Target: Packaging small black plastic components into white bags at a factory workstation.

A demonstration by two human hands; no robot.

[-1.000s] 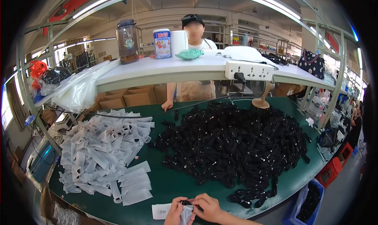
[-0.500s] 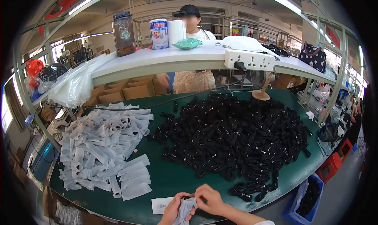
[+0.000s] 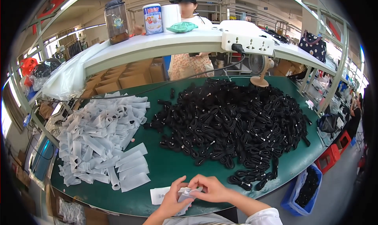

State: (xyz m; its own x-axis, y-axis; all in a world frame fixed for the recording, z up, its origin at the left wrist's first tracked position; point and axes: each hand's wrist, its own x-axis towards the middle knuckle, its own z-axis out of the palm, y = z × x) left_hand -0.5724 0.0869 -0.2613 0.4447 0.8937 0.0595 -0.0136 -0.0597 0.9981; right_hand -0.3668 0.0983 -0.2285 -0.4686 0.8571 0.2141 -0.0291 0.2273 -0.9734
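Green surface (image 3: 163, 168) is carrying frosted pouches (image 3: 94, 142) at nine o'clock, black coiled cables (image 3: 236, 124) at two, seemingly for easy reach; at six, left hand (image 3: 173, 201) and right hand (image 3: 212, 189) are both gripping one whitish pouch (image 3: 189, 194), probably steadying it.

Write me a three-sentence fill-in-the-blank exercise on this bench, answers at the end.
The left hand and right hand hold a white sleeve; the tabletop is coloured ____.

The pile of black cables lies to the ____ of the sleeve pile.

The plastic stools at right are coloured ____.

Missing words: green; right; red.
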